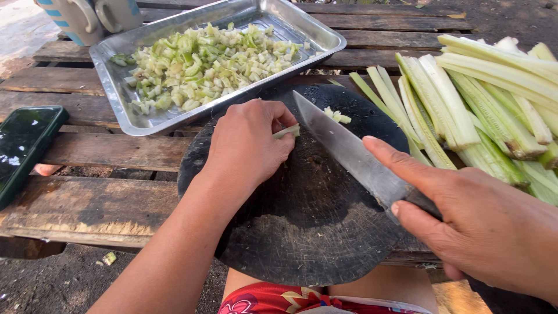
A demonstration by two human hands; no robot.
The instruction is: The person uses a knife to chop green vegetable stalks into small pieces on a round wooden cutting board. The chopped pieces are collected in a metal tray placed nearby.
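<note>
From the head view, your left hand hides most of the pale stalk piece it pinches shut on the round, dark, scored cutting board at the desk's near edge. Your right hand, cut off at the frame, wraps closed around the knife, covering its handle; the flat steel blade meets the stalk. Long ribbed green stalks pile at the right edge. A shiny metal tray holds chopped bits.
</note>
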